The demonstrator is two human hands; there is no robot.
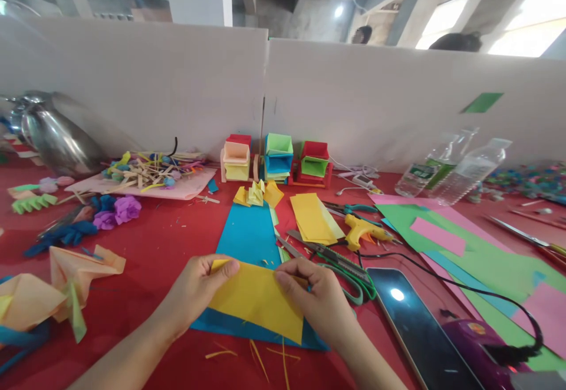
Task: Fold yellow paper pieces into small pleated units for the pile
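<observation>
A yellow sheet of paper [259,298] lies in front of me over a blue sheet [247,236] on the red table. My left hand [197,289] pinches the yellow sheet's upper left corner with thumb and fingers. My right hand [316,298] pinches its upper right edge. Both hands are closed on the paper.
Green-handled scissors [336,260], a yellow glue gun [365,230] and a phone [420,325] lie to the right, with coloured sheets [481,254] and two plastic bottles [446,171]. Stacked paper boxes [278,157] stand by the white partition. Paper flowers [115,210], folded paper [53,287] and a steel kettle [57,136] are left.
</observation>
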